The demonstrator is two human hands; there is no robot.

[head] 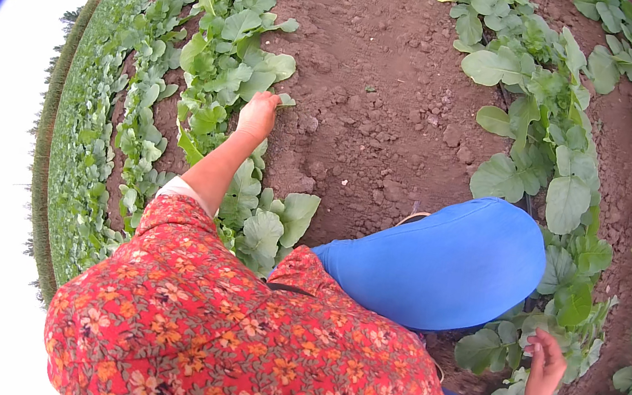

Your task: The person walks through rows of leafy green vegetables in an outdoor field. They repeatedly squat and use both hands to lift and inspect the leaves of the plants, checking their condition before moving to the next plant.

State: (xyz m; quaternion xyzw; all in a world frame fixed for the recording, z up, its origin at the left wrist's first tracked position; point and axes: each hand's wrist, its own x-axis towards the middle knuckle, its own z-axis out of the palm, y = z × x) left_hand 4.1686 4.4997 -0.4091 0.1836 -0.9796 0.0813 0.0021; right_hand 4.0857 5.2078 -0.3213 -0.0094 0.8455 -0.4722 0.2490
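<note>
My left hand [259, 116] reaches into the left row of broad-leaved crop plants [234, 70]. Its thumb and fingertips pinch the edge of a green leaf [286, 100], whose tip sticks out past them over the soil. Low on the right, my right hand [546, 365] hangs beside the right row of similar plants [569, 203]. Its fingers are loosely bent and a little apart, with nothing visible in them. Leaves lie close behind that hand; whether it touches any is not plain.
Bare brown soil with clods [369, 94] runs between the two rows. My bent knee in blue trousers [442, 261] reaches towards the right row. A dark drip line [529, 204] shows under the leaves there. More plant rows [144, 108] stretch away at the left.
</note>
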